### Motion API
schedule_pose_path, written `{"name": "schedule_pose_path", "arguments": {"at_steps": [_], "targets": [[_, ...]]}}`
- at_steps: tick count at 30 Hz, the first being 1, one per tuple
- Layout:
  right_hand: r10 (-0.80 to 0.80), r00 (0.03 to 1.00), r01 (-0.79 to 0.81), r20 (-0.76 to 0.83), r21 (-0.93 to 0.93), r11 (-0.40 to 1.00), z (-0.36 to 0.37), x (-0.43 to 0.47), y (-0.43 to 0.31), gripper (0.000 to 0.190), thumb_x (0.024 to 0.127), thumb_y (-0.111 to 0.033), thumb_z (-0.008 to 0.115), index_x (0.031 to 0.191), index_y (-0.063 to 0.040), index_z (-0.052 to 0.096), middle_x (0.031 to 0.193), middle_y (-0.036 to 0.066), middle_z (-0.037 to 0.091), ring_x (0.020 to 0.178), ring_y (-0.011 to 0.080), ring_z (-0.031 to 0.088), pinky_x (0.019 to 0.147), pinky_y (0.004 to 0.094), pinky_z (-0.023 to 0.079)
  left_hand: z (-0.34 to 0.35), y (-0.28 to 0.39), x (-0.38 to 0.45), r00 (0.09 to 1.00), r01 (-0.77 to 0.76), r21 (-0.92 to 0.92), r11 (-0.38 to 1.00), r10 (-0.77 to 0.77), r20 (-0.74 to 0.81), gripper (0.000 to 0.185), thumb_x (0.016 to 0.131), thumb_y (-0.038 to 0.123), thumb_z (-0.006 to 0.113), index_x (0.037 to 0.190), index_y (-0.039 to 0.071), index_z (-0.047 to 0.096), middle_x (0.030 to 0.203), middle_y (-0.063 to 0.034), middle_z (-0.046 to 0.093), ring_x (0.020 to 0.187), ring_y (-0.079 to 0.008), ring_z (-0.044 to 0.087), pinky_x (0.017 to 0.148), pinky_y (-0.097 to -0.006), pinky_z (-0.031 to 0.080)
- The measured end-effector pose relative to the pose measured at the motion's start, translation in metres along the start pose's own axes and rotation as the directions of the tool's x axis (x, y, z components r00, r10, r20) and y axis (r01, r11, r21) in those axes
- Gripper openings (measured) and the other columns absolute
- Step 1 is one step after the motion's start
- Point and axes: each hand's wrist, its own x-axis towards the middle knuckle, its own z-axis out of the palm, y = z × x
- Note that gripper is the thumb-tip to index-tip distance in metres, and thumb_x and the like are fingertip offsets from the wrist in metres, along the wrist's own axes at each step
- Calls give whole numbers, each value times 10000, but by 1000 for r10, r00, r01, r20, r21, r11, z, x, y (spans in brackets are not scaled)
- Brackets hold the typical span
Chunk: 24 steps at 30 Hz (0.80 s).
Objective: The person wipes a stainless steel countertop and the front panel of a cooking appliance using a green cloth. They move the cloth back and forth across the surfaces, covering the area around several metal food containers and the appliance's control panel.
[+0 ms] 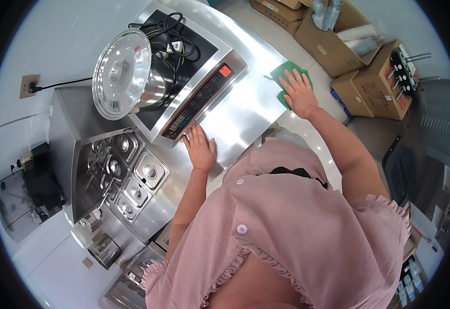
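My right hand (299, 94) lies flat with spread fingers on a green cloth (284, 101) at the corner of the stainless steel counter (244, 112). Flat on the steel rests my left hand (200, 148), its fingertips at the front edge of an induction cooker (200, 101) with a lit control panel. A steel pot (156, 90) stands on the cooker's black top, and a clear round lid (121, 73) stands tilted against it. Coiled black cables (173, 34) with a white plug lie behind the pot.
Left of my left hand, lidded steel food pans (151, 170) sit under a raised steel cover (68, 146). A wall socket (29, 86) holds a black plug. Cardboard boxes (325, 50) stand on the floor beyond the counter, one holding wrapped cups. A louvred steel appliance (437, 112) is at the right.
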Motion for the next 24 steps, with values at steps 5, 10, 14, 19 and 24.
{"name": "schedule_pose_path", "arguments": {"at_steps": [5,10,14,19,24], "targets": [[-123,992,122,33,20,992,-11,6,13,583,980,-344,476,1519,-220,292,1601,49,196,1489,284,111,1205,486,58,-3,82,46,993,-115,-154,981,119,17,758,873,268,578,1484,-41,253,1567,-225,227,1470,-382,168,1176,-552,95],[-284,958,282,47,43,959,-24,28,25,579,971,-363,492,1506,-220,323,1595,46,220,1484,283,135,1204,488,70,5,153,102,971,-221,-178,959,233,49,703,902,290,570,1464,-34,299,1557,-204,253,1463,-334,203,1186,-513,129],[-386,922,385,28,53,921,-28,62,28,557,971,-362,502,1491,-223,357,1584,30,249,1480,264,156,1206,481,81,6,169,130,971,-223,-155,962,233,51,692,921,316,543,1468,-29,297,1559,-186,256,1462,-313,210,1190,-488,138],[-430,903,430,7,40,902,-35,105,14,535,974,-348,502,1479,-227,376,1579,11,259,1480,249,159,1209,473,80,11,166,135,969,-200,-119,972,214,119,716,923,355,521,1477,-30,281,1564,-186,246,1467,-309,196,1191,-490,134],[-446,895,446,-19,-8,895,-39,148,1,498,992,-333,454,1477,-250,380,1578,-2,261,1480,234,156,1210,467,87,13,167,135,967,-197,-117,973,213,138,726,920,370,513,1478,-32,283,1563,-185,254,1473,-299,190,1189,-485,140]]}}
